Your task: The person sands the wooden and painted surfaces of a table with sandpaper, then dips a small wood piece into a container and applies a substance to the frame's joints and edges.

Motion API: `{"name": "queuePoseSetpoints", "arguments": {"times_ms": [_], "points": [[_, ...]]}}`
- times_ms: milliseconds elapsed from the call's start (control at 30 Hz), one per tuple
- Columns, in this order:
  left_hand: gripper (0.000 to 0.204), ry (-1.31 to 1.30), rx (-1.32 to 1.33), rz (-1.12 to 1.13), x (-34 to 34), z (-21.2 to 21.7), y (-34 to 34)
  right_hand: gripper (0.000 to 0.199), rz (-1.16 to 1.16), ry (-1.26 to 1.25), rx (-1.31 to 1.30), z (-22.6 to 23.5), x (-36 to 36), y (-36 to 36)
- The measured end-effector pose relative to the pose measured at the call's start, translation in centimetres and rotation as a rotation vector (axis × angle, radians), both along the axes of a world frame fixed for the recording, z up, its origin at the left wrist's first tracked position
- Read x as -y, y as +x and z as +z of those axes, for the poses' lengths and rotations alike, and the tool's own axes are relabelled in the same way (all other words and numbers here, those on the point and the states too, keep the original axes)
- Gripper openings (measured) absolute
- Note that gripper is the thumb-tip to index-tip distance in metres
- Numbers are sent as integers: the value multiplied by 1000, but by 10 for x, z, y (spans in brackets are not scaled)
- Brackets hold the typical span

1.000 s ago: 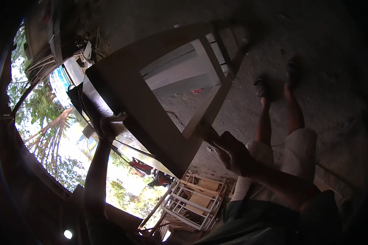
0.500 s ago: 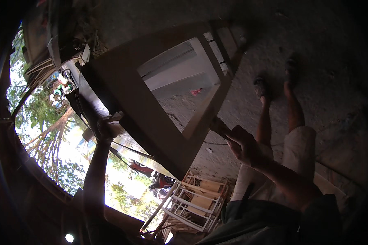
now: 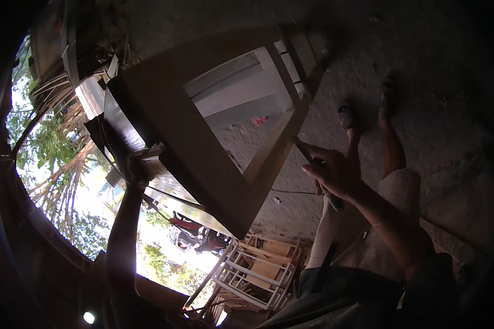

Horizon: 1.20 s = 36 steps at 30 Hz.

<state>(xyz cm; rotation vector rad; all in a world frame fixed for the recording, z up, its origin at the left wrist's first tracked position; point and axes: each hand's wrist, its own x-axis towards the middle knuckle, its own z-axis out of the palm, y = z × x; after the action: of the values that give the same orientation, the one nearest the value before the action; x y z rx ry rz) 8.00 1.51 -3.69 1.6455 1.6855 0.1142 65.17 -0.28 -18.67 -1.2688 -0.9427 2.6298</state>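
Note:
A large wooden cabinet-like frame (image 3: 173, 126) with a four-sided opening stands tilted across the middle of the view. At its left side my left hand (image 3: 136, 169) is closed around a small wooden piece (image 3: 152, 151) near the frame's edge; shadow hides most of its fingers. My right hand (image 3: 333, 172) is to the right of the frame's lower right rail. It grips a slim hand tool with a dark handle (image 3: 332, 200), whose thin end points toward that rail. Whether the tool touches the wood I cannot tell, nor its exact kind.
A stack of pale slatted wooden frames (image 3: 258, 274) stands low in the middle. A red and black motorbike (image 3: 200, 233) is outside in bright light. A small red scrap (image 3: 259, 120) lies on the floor beyond the opening. Thin wood strips (image 3: 55, 88) are piled at the upper left.
My right hand has moved slightly up and right, and its grip has turned so that the tool's handle shows below it. My left hand has hardly moved.

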Motion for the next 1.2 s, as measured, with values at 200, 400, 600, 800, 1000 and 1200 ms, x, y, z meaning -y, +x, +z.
{"name": "queuePoseSetpoints", "arguments": {"times_ms": [200, 400, 600, 800, 1000, 1200], "points": [[71, -43, 27, 81, 9, -1, -2, 57, -42, -302, -192, 23, -16, -11], [67, -102, 77, 194, -3, 0, 1, 60, 130, -252, -335, 108, 0, 8], [64, -204, 101, 317, 4, 4, 2, 64, -112, 206, -198, 132, 77, 15], [64, -391, 102, 667, 8, 9, -11, 54, -383, 388, -191, 112, 119, -41], [57, -404, 233, 831, 12, -4, -27, 53, -175, 464, -247, 120, 159, -43], [49, -438, 176, 450, 7, -18, -33, 59, -144, 212, -78, 128, 78, 8]]}}
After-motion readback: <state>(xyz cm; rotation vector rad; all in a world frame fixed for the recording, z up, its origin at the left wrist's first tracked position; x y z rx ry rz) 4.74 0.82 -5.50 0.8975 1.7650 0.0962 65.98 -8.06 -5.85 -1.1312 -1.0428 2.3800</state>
